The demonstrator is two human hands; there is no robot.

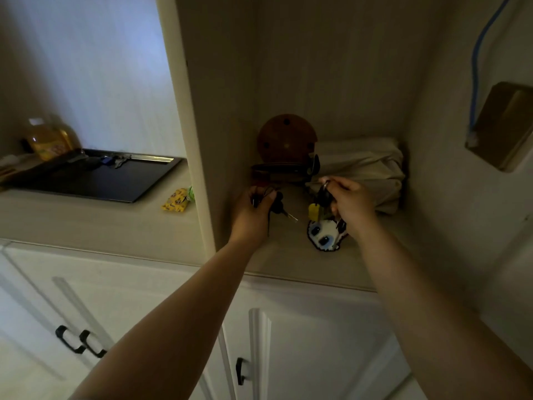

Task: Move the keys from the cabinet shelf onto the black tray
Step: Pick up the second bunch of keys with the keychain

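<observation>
Two hands' grip, left hand (253, 210) one key bunch (281, 209), right hand (350, 202) another (323, 223)

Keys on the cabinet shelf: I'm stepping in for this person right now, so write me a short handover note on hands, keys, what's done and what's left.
Left hand: closed on a dark key bunch, one key blade poking out to the right, low over the cabinet shelf.
Right hand: fingers pinching the ring of a second bunch with a yellow tag and a panda charm; the charm appears to touch the shelf.
Black tray: on the counter to the left, with some keys already lying near its back edge.
Done: both bunches gripped.
Left: carry both to the tray and set them down.
</observation>
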